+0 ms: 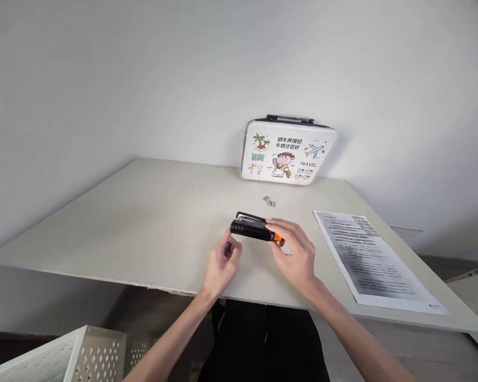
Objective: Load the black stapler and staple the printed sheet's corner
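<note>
A black stapler with an orange part at its rear is held above the table, lying on its side with its jaws turned away from me. My right hand is closed around its rear end, thumb below and fingers above. My left hand is curled just beneath the front end, its index fingertip at the stapler's nose. A small dark thing shows between its curled fingers, too small to name. Several strips of staples lie on the table beyond the stapler.
A white case with cartoon prints and a black handle leans against the wall at the back of the pale table. A printed sheet lies at the right. Below the table's left front edge stands a white perforated basket.
</note>
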`<action>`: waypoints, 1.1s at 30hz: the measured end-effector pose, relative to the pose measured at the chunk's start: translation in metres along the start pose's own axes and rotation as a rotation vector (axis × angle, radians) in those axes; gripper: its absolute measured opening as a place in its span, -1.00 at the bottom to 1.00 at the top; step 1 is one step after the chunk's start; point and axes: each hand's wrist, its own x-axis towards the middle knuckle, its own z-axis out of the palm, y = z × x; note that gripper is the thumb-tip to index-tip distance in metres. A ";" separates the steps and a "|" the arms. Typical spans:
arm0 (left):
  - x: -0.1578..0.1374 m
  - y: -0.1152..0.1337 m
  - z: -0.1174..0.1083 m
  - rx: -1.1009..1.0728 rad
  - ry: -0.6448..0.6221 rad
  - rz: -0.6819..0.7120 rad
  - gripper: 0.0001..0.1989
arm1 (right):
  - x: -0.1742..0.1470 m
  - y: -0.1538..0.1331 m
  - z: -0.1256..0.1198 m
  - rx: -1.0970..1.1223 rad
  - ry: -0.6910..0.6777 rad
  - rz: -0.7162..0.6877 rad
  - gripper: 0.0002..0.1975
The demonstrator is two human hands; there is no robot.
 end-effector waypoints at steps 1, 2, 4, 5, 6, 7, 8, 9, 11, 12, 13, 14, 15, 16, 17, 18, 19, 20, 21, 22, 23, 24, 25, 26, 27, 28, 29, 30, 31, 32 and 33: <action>0.000 0.001 0.000 -0.025 0.000 -0.014 -0.86 | 0.001 0.000 0.001 0.008 0.002 0.020 -0.58; 0.001 0.001 0.000 -0.067 0.005 -0.029 -0.89 | 0.002 0.001 0.003 0.019 0.000 0.051 -0.61; 0.001 0.003 -0.001 -0.232 0.044 -0.080 -0.82 | 0.005 0.007 0.009 0.038 -0.021 0.128 -0.71; 0.002 0.003 -0.001 -0.358 0.075 -0.117 -0.72 | 0.007 0.011 0.014 0.041 -0.040 0.164 -0.75; 0.003 0.002 -0.001 -0.500 0.107 -0.159 -0.65 | 0.010 0.017 0.020 0.040 -0.060 0.193 -0.78; 0.003 0.001 -0.002 -0.648 0.133 -0.210 -0.61 | 0.013 0.024 0.027 0.038 -0.080 0.218 -0.79; 0.004 -0.001 -0.002 -0.787 0.151 -0.266 -0.61 | 0.016 0.031 0.035 0.038 -0.099 0.243 -0.79; 0.006 -0.004 -0.003 -0.904 0.159 -0.321 -0.64 | 0.020 0.039 0.044 0.042 -0.116 0.275 -0.78; 0.009 -0.009 -0.006 -1.059 0.166 -0.397 -0.73 | 0.029 0.055 0.065 0.063 -0.155 0.357 -0.75; 0.011 -0.012 -0.007 -1.105 0.165 -0.419 -0.77 | 0.033 0.063 0.076 0.071 -0.172 0.409 -0.74; 0.012 -0.013 -0.009 -1.137 0.163 -0.432 -0.80 | 0.038 0.069 0.086 0.077 -0.192 0.458 -0.72; 0.013 -0.014 -0.010 -1.160 0.164 -0.437 -0.82 | 0.042 0.075 0.096 0.082 -0.209 0.501 -0.70; 0.014 -0.014 -0.011 -1.177 0.166 -0.437 -0.83 | 0.046 0.080 0.106 0.087 -0.220 0.532 -0.69; 0.014 -0.014 -0.011 -1.190 0.174 -0.439 -0.83 | 0.050 0.084 0.115 0.092 -0.227 0.552 -0.68; 0.014 -0.013 -0.011 -1.199 0.187 -0.440 -0.84 | 0.053 0.088 0.123 0.098 -0.230 0.565 -0.68; 0.014 -0.011 -0.011 -1.203 0.203 -0.442 -0.83 | 0.056 0.091 0.130 0.104 -0.229 0.572 -0.69; 0.015 -0.009 -0.010 -1.201 0.216 -0.445 -0.83 | 0.059 0.093 0.136 0.109 -0.229 0.579 -0.69; 0.015 -0.007 -0.009 -1.196 0.227 -0.452 -0.82 | 0.061 0.096 0.142 0.114 -0.230 0.587 -0.70; 0.016 -0.005 -0.007 -1.192 0.234 -0.464 -0.82 | 0.063 0.098 0.146 0.119 -0.232 0.596 -0.71; 0.018 -0.002 -0.006 -1.188 0.241 -0.479 -0.81 | 0.064 0.100 0.149 0.124 -0.236 0.602 -0.72; 0.020 0.000 -0.004 -1.184 0.246 -0.494 -0.80 | 0.066 0.102 0.150 0.128 -0.241 0.607 -0.73; 0.022 0.002 -0.003 -1.182 0.249 -0.508 -0.78 | 0.067 0.103 0.149 0.132 -0.245 0.608 -0.74; 0.024 0.004 -0.002 -1.182 0.250 -0.516 -0.76 | 0.068 0.102 0.146 0.134 -0.249 0.605 -0.73; 0.027 0.005 0.000 -1.184 0.246 -0.517 -0.73 | 0.068 0.101 0.141 0.134 -0.249 0.597 -0.73; 0.029 0.007 0.002 -1.187 0.237 -0.510 -0.70 | 0.068 0.098 0.133 0.133 -0.245 0.587 -0.71; 0.031 0.008 0.004 -1.192 0.225 -0.499 -0.66 | 0.067 0.093 0.123 0.130 -0.237 0.576 -0.70; 0.034 0.009 0.007 -1.196 0.210 -0.489 -0.63 | 0.065 0.086 0.110 0.133 -0.229 0.552 -0.70; 0.036 0.010 0.010 -1.199 0.196 -0.479 -0.59 | 0.062 0.078 0.097 0.139 -0.225 0.518 -0.71; 0.038 0.011 0.014 -1.198 0.185 -0.470 -0.57 | 0.058 0.069 0.082 0.153 -0.225 0.471 -0.74; 0.041 0.013 0.020 -1.193 0.170 -0.462 -0.55 | 0.053 0.060 0.068 0.182 -0.245 0.366 -0.77; 0.043 0.015 0.026 -1.184 0.151 -0.452 -0.53 | 0.048 0.050 0.054 0.184 -0.272 0.271 -0.80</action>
